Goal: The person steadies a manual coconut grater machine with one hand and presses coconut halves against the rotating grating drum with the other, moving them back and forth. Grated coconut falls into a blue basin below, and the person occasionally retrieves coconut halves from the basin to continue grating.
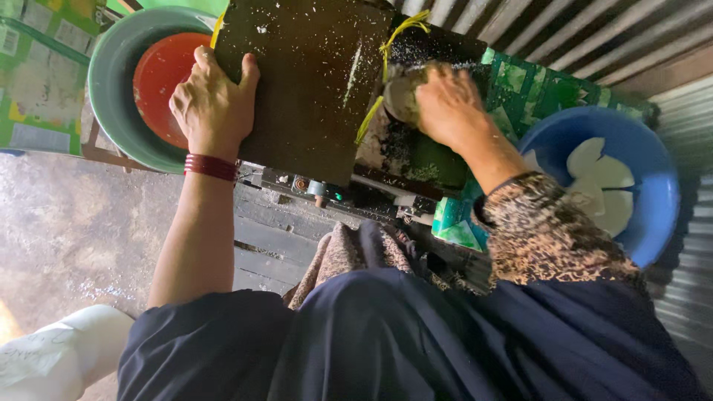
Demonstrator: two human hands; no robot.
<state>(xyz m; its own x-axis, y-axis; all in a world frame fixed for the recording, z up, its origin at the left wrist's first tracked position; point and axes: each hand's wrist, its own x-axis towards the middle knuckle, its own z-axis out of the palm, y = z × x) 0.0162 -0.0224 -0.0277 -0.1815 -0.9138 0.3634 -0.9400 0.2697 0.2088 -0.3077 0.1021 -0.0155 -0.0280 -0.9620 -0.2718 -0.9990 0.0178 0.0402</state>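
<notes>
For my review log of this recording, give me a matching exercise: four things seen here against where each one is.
Things:
1. left hand
2. right hand
3. red bowl
4. white pieces

Places:
A. inside the blue basin
B. gripping the edge of the dark board
C. inside the green basin
D. pressing a pale round piece against the machine

Pairs: 1-B, 2-D, 3-C, 4-A

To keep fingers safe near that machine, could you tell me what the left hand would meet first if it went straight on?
The left hand, gripping the dark cover, points up-frame; past the cover's edge the way looks free, though depth is unclear.
</notes>
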